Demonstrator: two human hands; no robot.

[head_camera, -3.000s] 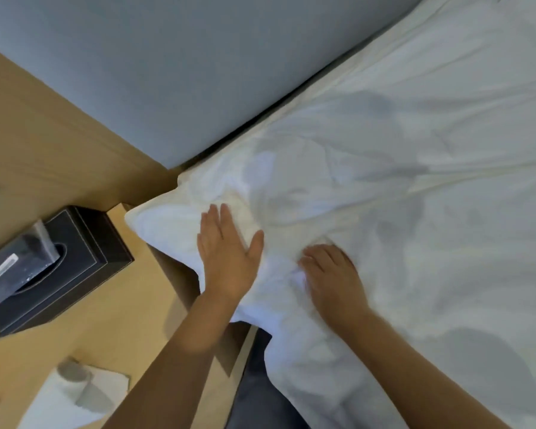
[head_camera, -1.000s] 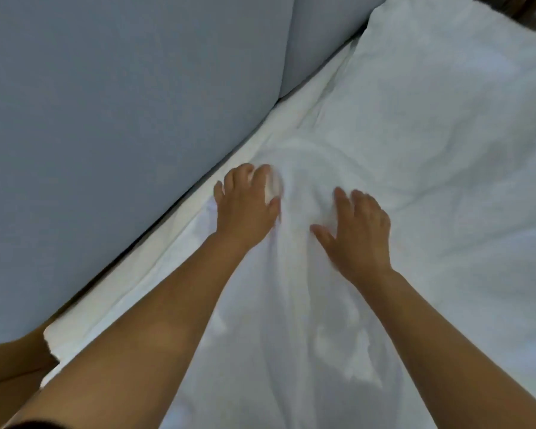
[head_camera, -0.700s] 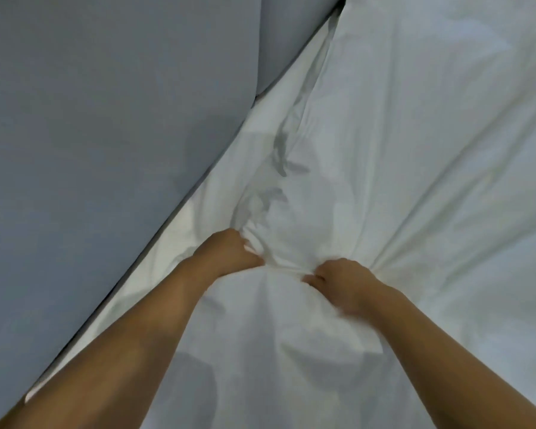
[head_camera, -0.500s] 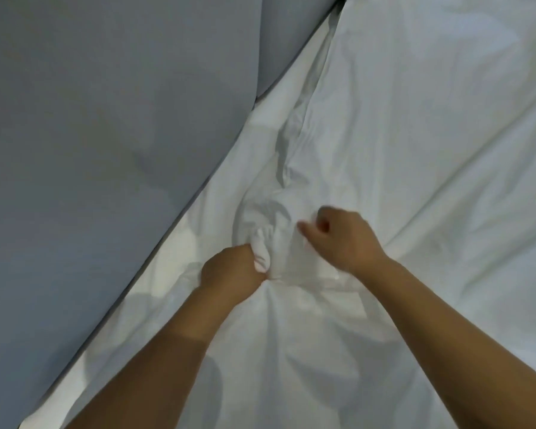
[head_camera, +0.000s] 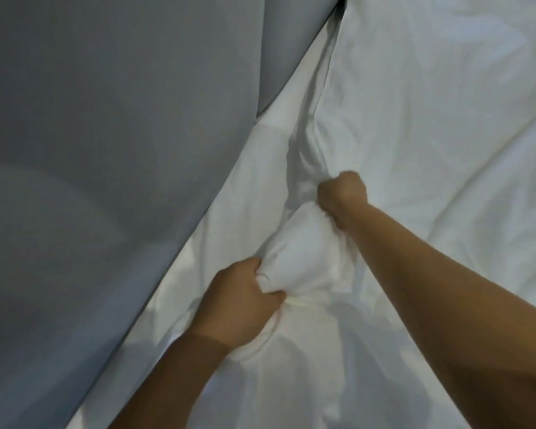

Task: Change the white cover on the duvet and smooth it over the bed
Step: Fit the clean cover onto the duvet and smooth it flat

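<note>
- Grey headboard (head_camera: 106, 150) tight along the left edge; little room there, so pull away from it.
- Left hand (head_camera: 240, 294) fisted round a bunch of the white cover (head_camera: 304, 252), near the headboard gap.
- Right hand (head_camera: 342, 193) clenched on the same fold, just beyond.
- Grip firm with both, shake the bunch out, then flatten rightward across the broad creased spread.

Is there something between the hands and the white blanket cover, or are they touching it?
Nothing visible is in between. The left hand and the right hand both grip bunched folds of the white cover directly.
</note>
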